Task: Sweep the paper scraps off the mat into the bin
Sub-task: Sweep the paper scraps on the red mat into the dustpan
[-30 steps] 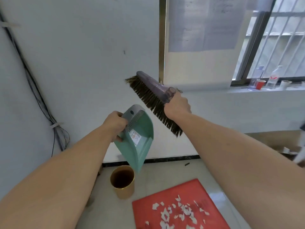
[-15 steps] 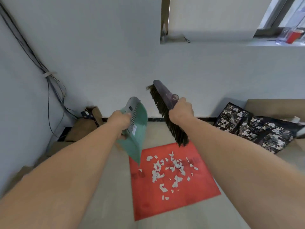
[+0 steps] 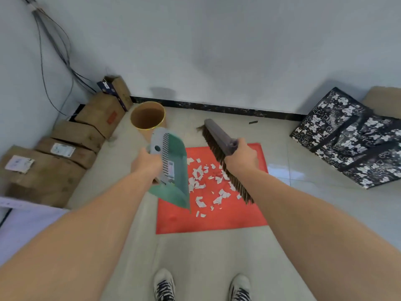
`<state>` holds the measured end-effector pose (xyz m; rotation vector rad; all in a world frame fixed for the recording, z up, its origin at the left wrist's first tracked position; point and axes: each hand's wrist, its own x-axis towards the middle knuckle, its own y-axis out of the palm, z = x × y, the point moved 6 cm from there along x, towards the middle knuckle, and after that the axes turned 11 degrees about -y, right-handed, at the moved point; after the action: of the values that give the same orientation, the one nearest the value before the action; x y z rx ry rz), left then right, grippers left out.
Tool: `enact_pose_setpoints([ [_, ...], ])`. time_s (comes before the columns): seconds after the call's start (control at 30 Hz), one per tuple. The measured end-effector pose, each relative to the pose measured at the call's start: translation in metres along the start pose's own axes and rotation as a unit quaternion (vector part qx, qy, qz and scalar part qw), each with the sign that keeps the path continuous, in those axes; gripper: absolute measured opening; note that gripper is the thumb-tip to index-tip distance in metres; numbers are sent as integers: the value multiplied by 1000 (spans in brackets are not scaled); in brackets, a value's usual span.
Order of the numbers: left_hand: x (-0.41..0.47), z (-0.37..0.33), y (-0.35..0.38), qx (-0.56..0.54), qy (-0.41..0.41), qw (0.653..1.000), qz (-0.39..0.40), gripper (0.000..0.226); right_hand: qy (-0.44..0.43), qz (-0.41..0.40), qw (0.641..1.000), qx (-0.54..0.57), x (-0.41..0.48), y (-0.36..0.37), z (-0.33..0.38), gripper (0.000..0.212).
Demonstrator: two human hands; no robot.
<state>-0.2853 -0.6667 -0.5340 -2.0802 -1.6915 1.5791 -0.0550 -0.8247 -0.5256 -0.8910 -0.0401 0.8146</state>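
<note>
The left hand [image 3: 145, 164] grips a green dustpan [image 3: 173, 174], held in the air over the left edge of the red mat [image 3: 217, 218]. The right hand [image 3: 240, 158] is closed around a brush [image 3: 219, 142], its bristles hanging above the mat's right half. White scraps [image 3: 208, 181] lie scattered across the middle of the mat. The bin [image 3: 148, 116] stands on the floor beyond the mat's far left corner, beside cardboard boxes [image 3: 71, 146]. A patterned bag [image 3: 351, 137] lies at right.

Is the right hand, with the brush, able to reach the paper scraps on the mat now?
Probably yes: the brush in the right hand hangs over the paper scraps, nothing between.
</note>
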Motion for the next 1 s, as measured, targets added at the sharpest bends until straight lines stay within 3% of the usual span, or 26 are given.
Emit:
enact_pose_setpoints([
  [0.1, 40, 43, 34, -50, -30, 998, -27, 41, 16, -4, 1000, -2, 8, 42, -54, 41],
  [0.2, 71, 83, 68, -44, -41, 997, -46, 28, 19, 2, 1000, -24, 20, 93, -106, 43],
  [0.37, 146, 144, 121, -38, -46, 998, 32, 29, 31, 4, 999, -25, 48, 161, -156, 47],
  [0.57, 211, 156, 153, -23, -34, 995, 94, 15, 21, 2, 999, -34, 90, 218, -165, 51],
  [0.83, 305, 132, 185, 41, 61, 997, -9, 4, -68, -25, 997, -5, 180, 281, -202, 41],
  [1.0, 318, 122, 201, 122, 83, 983, -111, 13, -146, -31, 987, -59, 218, 295, -214, 37],
])
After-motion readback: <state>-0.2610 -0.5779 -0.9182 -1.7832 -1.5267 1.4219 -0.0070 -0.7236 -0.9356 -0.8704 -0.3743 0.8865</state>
